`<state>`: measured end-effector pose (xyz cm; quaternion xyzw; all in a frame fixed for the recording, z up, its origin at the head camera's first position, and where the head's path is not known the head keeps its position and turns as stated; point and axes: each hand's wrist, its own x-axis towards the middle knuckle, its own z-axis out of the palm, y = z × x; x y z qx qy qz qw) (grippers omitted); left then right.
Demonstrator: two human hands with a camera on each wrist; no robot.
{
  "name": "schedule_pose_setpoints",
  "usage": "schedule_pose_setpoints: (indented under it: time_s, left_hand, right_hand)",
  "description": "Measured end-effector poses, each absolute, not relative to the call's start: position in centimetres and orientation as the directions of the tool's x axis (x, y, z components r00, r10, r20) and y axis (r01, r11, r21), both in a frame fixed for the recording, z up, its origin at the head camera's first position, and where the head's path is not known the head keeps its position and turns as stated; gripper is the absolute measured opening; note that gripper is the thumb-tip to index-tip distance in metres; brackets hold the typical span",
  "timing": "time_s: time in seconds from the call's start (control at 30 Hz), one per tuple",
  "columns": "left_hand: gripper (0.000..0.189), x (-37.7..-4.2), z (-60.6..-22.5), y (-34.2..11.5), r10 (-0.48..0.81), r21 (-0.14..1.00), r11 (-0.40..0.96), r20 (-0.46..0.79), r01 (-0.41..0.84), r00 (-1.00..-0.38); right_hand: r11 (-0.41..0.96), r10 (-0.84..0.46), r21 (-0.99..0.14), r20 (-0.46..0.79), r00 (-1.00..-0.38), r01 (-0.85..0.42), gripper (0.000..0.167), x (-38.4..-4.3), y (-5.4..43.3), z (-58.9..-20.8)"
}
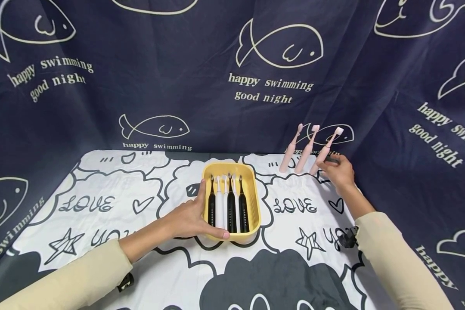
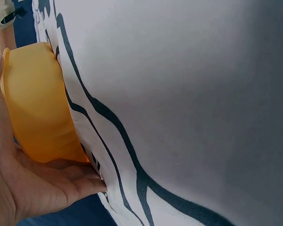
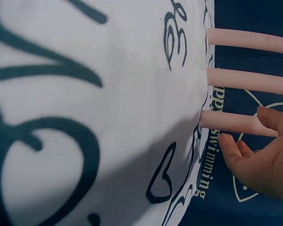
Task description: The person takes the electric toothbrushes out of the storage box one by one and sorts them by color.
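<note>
A yellow box (image 1: 254, 181) holds black toothbrushes (image 1: 212, 206) and white toothbrushes (image 1: 219, 211), lying side by side with heads away from me. My left hand (image 1: 187, 219) holds its near left corner, thumb along the front rim and a finger up the left side. In the left wrist view, the fingers cup the wall of the box (image 2: 37, 103). At the back right, three pink toothbrushes stand upright in a row. My right hand (image 1: 341, 172) has thumb and fingers around the lower handle of the rightmost pink toothbrush (image 1: 325, 150); the thumb overlaps it in the right wrist view.
Left of it stand the middle pink toothbrush (image 1: 305, 155) and the leftmost one (image 1: 289, 156), close together. A white patterned cloth (image 1: 116, 185) covers the table. Behind and beside it hangs a navy curtain (image 1: 201, 64) with fish drawings, near the right hand.
</note>
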<state>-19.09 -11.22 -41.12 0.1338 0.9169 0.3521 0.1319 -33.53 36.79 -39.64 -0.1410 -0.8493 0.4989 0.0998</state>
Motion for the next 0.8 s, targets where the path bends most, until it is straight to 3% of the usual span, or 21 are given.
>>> schedule_pose_setpoints:
  time_s: [0.37,0.8]
  left_hand:
    - [0.180,-19.3,-40.8,-11.4,0.331,0.667,0.730,-0.157,0.147,-0.931]
    - [0.180,-19.2,-41.2,-11.1,0.330,0.669,0.729,-0.159,0.145,-0.930]
  right_hand:
    - [0.388,0.242,-0.906,-0.079,-0.967,0.171,0.079,-32.5,37.1,-39.6]
    - [0.383,0.133,-0.913,-0.096,-0.986,0.140,0.067,-31.2,36.4,-40.2]
